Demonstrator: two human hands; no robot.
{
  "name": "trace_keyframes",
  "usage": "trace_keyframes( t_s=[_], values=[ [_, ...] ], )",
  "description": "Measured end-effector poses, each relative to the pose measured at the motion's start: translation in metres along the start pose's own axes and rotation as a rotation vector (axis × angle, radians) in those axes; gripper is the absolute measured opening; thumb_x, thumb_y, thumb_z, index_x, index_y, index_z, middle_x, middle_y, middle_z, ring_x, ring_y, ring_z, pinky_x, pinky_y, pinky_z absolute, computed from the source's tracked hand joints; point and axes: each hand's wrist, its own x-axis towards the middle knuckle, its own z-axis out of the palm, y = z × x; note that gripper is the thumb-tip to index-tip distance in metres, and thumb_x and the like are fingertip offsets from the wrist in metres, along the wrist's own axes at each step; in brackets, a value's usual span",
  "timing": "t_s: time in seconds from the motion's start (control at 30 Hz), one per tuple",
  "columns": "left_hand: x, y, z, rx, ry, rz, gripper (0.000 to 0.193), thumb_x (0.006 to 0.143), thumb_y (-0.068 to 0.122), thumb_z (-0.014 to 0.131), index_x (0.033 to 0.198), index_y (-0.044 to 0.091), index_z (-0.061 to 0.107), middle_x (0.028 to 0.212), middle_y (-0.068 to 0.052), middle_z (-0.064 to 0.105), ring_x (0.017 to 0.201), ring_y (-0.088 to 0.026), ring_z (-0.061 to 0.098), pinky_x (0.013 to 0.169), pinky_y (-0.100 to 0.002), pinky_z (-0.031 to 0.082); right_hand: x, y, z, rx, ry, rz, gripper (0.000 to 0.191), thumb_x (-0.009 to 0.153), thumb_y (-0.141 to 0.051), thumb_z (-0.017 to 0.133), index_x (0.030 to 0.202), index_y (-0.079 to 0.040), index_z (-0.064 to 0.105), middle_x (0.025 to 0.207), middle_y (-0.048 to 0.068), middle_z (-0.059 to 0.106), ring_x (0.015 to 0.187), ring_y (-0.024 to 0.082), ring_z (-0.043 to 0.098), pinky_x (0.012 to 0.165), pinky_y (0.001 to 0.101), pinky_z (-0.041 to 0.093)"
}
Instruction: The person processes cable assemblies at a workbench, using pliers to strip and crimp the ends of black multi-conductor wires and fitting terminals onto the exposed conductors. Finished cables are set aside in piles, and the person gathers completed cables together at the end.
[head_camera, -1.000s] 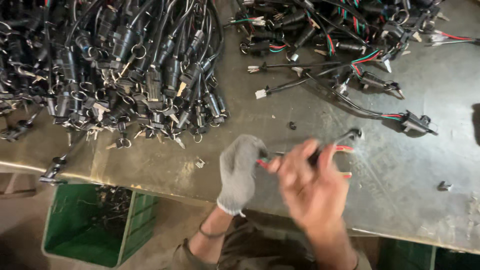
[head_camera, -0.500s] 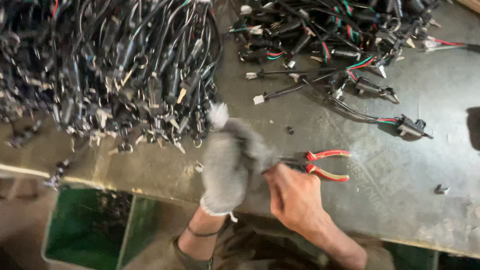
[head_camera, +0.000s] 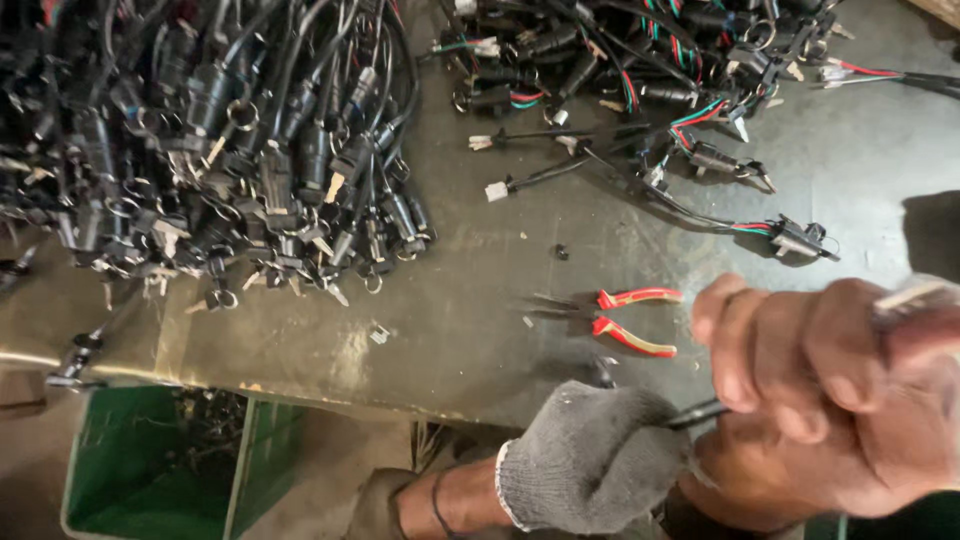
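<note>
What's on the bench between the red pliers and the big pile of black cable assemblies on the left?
In the head view, mostly bare bench separates the pliers from the pile; only a small light scrap lies there.

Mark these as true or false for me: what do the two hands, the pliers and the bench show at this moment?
1. The left hand wears a grey knit glove. True.
2. The right hand is gloved too. False: it is bare.
3. The red-handled pliers lie on the bench, apart from both hands. True.
4. The pliers are clamped in the right hand. False: that hand grips a thin black cable running to the gloved hand.
5. A green crate stands on the bench top. False: it sits below the bench edge.
6. A big heap of black connectors and cables covers the bench's far left part. True.
</note>
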Motion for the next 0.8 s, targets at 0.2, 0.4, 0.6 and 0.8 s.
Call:
trace_keyframes(
  t_s=[0.2,0.4,0.6,0.8],
  values=[
    [-0.002,-0.032,-0.032,0.21,0.06,0.293,0.028,0.1,0.016,0.063,0.125,0.003,0.062,0.107,-0.016,0.071,0.103,-0.028,0.07,0.094,-0.036,0.056,0.0,-0.017,-0.064,-0.459,-0.123,0.161,0.029,0.103,-0.044,0.055,0.098,-0.017,0.05,0.069,-0.001,0.054,0.068,0.021,0.057,0.083,0.0388,0.045],
    [0.001,-0.06,-0.051,-0.761,0.318,-0.113,0.032,0.102,0.017,0.066,0.128,-0.001,0.066,0.105,-0.008,0.069,0.088,-0.015,0.063,0.077,-0.031,0.053,0.025,0.059,-0.07,-1.558,0.221,0.214,0.035,0.115,-0.017,0.046,0.144,0.001,0.051,0.104,0.009,0.058,0.092,0.03,0.054,0.083,0.0459,0.048],
    [0.01,-0.069,-0.047,-0.348,0.655,-0.082,0.028,0.1,0.009,0.066,0.126,-0.001,0.064,0.115,-0.005,0.071,0.099,-0.009,0.065,0.085,-0.026,0.056,-0.057,0.103,-0.051,-1.429,-0.135,0.105,0.054,0.091,-0.007,0.07,0.14,0.0,0.047,0.127,0.017,0.062,0.116,0.026,0.064,0.098,0.0373,0.053],
    [0.005,-0.065,-0.04,-0.366,0.572,0.023,0.021,0.103,0.009,0.068,0.121,-0.001,0.066,0.116,-0.005,0.07,0.101,-0.011,0.065,0.089,-0.028,0.056,-0.057,0.09,-0.091,-1.005,-0.047,0.409,0.038,0.108,-0.028,0.05,0.128,0.001,0.063,0.101,0.009,0.069,0.09,0.015,0.065,0.083,0.0299,0.051]
  ],
)
